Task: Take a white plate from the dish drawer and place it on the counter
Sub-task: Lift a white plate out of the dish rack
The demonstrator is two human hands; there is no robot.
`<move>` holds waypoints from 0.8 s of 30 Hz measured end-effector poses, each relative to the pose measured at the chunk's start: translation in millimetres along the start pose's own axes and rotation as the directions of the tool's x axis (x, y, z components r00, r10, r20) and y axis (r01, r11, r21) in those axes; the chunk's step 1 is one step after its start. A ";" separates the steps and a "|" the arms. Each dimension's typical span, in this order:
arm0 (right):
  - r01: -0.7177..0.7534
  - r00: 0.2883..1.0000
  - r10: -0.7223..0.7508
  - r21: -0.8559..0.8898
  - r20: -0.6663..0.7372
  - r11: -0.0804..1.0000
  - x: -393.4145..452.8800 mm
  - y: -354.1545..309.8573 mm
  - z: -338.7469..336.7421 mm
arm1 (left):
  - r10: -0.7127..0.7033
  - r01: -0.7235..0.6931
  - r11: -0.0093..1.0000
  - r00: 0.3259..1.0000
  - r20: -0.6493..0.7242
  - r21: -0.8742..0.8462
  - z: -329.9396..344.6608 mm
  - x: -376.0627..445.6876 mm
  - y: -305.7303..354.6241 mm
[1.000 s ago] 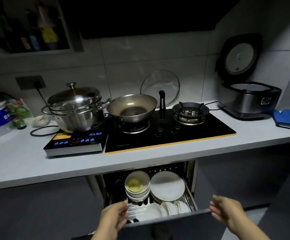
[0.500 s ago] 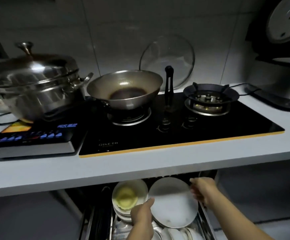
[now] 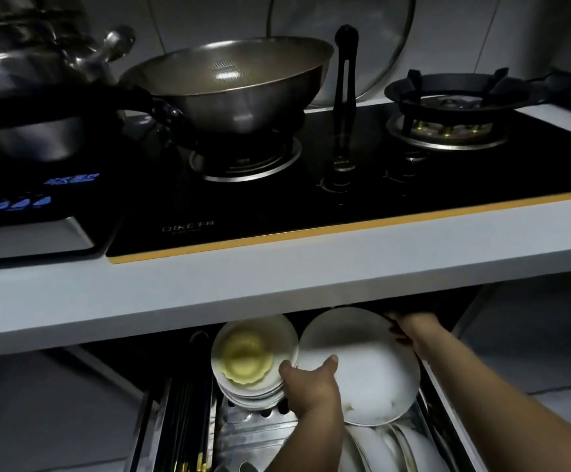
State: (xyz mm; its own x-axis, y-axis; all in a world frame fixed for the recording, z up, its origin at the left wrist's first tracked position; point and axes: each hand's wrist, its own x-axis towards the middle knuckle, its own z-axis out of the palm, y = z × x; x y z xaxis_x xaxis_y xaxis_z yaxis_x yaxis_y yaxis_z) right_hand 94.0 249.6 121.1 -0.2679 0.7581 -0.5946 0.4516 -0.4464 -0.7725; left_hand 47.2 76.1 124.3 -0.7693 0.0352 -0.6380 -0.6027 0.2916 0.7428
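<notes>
A large white plate lies on top of a stack in the open dish drawer under the counter. My left hand grips the plate's near left rim, thumb on top. My right hand holds its far right rim, just under the counter's edge. Both hands are on the same plate. To its left sits a stack of white bowls with a yellowish dish on top.
Above, a black gas hob carries a steel wok and a bare burner. An induction cooker with a steel pot stands at left. More white plates stand upright at the drawer's front; chopsticks lie at its left.
The view has come lower and closer to the drawer. Both hands went from above the drawer's front to the big plate and now grip its rim on either side.
</notes>
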 end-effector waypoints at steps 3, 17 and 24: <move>-0.007 1.000 0.006 0.018 0.019 1.000 2.3 1.0 2.6 | -0.001 0.001 1.000 1.000 -0.029 0.016 3.0 -3.9 -2.0; -0.040 0.993 0.060 -0.197 0.098 0.980 15.8 13.6 8.3 | -0.079 0.077 0.992 0.997 -0.018 -0.097 11.9 -19.2 -9.4; 0.006 0.995 0.018 -0.241 0.097 0.971 7.0 14.7 11.9 | -0.061 0.058 0.997 0.997 -0.042 -0.054 11.7 -22.5 -10.0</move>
State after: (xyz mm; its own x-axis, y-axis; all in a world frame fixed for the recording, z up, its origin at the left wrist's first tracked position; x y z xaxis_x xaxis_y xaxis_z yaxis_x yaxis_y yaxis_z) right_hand 88.6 242.7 102.9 -0.3411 0.6997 -0.6277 0.6417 -0.3147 -0.6995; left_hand 73.0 83.6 128.8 -0.7395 -0.0223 -0.6728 -0.6571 0.2408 0.7143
